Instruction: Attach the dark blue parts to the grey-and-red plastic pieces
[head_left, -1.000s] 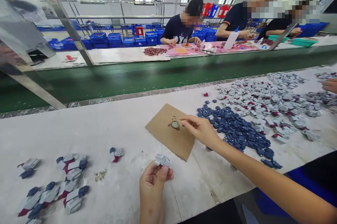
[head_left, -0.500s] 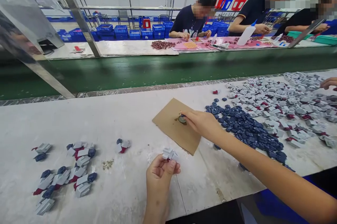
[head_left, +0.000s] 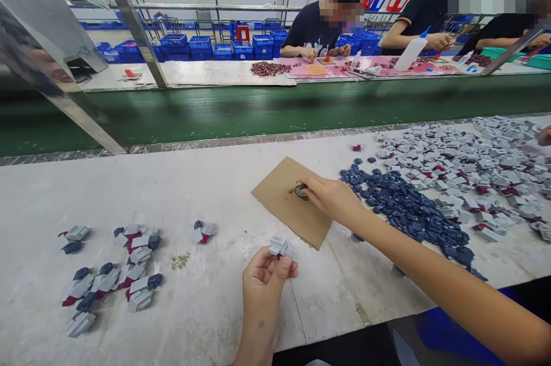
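Note:
My left hand (head_left: 266, 281) pinches a small grey-and-red plastic piece (head_left: 279, 246) between thumb and fingers, held just above the table. Over the brown cardboard sheet (head_left: 275, 189), my right hand (head_left: 331, 198) has its fingertips closed on a small dark blue plastic piece (head_left: 303, 186), mostly covered by the fingers. That piece is at a small round dish (head_left: 300, 193) with a jagged rim, like a bottle cap, sitting in a dark stain on the cardboard. Whether the blue piece touches the dish's contents cannot be made out.
Loose dark blue pieces (head_left: 407, 208) lie heaped right of the cardboard, beside a wide spread of grey-and-red pieces (head_left: 465, 154). Joined grey, red and blue pieces (head_left: 140, 254) lie at left. Beyond runs a green conveyor belt (head_left: 224, 111); co-workers sit across it. Another person's hand (head_left: 544, 135) shows at far right.
The whole view has shifted slightly. My right fingertips stay at the dish, with a little more of the blue piece visible. My left hand still holds the grey-and-red piece.

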A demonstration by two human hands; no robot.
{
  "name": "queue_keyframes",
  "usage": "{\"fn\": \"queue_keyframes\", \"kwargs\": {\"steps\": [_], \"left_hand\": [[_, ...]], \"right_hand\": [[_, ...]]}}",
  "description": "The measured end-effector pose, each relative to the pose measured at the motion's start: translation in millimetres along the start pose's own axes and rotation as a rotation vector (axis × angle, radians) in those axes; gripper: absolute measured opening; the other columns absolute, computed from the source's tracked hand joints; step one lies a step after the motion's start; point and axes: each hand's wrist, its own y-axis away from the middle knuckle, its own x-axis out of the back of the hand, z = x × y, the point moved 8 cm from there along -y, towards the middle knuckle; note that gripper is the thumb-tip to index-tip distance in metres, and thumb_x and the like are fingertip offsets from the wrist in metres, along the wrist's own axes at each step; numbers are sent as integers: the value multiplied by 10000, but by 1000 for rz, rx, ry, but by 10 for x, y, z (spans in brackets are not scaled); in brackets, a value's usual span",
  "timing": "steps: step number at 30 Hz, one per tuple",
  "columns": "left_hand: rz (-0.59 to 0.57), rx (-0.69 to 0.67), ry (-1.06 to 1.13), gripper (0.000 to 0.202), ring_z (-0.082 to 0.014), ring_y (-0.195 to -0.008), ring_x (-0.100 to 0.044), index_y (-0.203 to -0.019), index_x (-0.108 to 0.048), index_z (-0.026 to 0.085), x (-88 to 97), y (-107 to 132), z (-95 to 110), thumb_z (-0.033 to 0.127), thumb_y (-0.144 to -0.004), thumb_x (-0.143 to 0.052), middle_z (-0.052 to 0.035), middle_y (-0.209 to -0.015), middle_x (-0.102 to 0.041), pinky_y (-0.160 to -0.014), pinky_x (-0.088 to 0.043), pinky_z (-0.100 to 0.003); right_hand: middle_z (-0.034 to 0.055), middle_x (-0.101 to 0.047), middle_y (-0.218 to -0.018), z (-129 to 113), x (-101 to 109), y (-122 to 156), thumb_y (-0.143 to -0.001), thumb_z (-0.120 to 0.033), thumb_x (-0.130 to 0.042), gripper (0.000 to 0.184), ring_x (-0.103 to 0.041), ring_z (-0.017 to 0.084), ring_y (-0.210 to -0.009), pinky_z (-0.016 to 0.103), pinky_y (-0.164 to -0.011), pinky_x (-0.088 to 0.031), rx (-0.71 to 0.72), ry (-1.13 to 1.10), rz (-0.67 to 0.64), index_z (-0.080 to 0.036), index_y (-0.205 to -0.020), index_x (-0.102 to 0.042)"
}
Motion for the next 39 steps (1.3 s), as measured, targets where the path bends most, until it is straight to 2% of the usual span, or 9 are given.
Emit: {"fn": "queue_keyframes", "kwargs": {"steps": [4, 7, 11, 15, 21, 26, 30, 34, 39], "left_hand": [[-2, -14, -13, 169, -97, -561, -587, -687, -679, 142, -8, 9, 24, 264, -593, -749, -2, -583, -643, -537, -490, -175], [25, -21, -16, 161, -109, -591, -604, -680, -683, 147, 0, 40, 54, 262, -587, -748, -10, -601, -662, -543, -489, -176], [45, -33, -13, 167, -123, -626, -626, -671, -687, 156, -33, 114, 113, 265, -565, -757, -19, -630, -681, -581, -491, -187], [26, -39, 36, 184, -109, -593, -614, -675, -692, 177, -119, 187, 151, 265, -541, -781, -13, -639, -692, -564, -473, -173], [55, -16, 83, 273, -116, -566, -616, -672, -705, 197, -165, 260, 149, 319, -466, -836, -14, -625, -698, -553, -474, -180], [58, -40, 89, 279, -95, -551, -602, -678, -707, 216, -187, 280, 168, 330, -463, -843, 3, -638, -705, -552, -472, -161], [50, -115, 22, 253, -112, -590, -627, -710, -703, 211, -171, 255, 172, 320, -515, -823, -3, -667, -710, -570, -500, -173], [99, -260, -47, 198, -144, -637, -649, -706, -690, 200, -155, 260, 209, 307, -574, -792, -6, -673, -705, -607, -526, -209], [80, -296, -135, 142, -157, -624, -652, -717, -679, 203, -222, 225, 140, 301, -637, -744, -3, -657, -697, -587, -529, -222]], "right_hand": [[40, -704, -847, -13, -12, -16, -852, -188, -481, 169, -631, 178, -724, 244, -545, -405, 10, -78, 13, -205, -870, -648], [37, -708, -913, -31, 169, 4, -842, -204, -519, 164, -643, 162, -740, 245, -587, -463, -47, -190, 81, -202, -909, -668], [41, -720, -827, -98, 540, 163, -766, -290, -621, 156, -642, 152, -615, 249, -507, -503, -253, -709, 184, -193, -853, -707], [21, -713, -698, -394, 800, 328, -702, -256, -674, 100, -645, 152, -576, 231, -467, -512, -254, -975, 142, -215, -780, -722], [3, -705, -668, -577, 991, 448, -712, -193, -671, 96, -595, 118, -494, 207, -380, -443, -124, -941, 205, -234, -782, -721], [-8, -704, -678, -615, 1028, 485, -723, -166, -674, 123, -604, 118, -508, 213, -405, -463, -44, -893, 245, -248, -809, -709], [4, -706, -723, -692, 1067, 552, -755, -136, -635, 147, -647, 139, -603, 228, -500, -525, -7, -834, 331, -250, -829, -692], [14, -690, -727, -716, 1059, 637, -766, -94, -591, 191, -645, 150, -628, 260, -542, -539, -72, -861, 455, -255, -830, -671], [17, -675, -693, -708, 915, 692, -773, -77, -560, 182, -632, 140, -627, 250, -547, -538, -158, -925, 507, -230, -780, -658]]}}
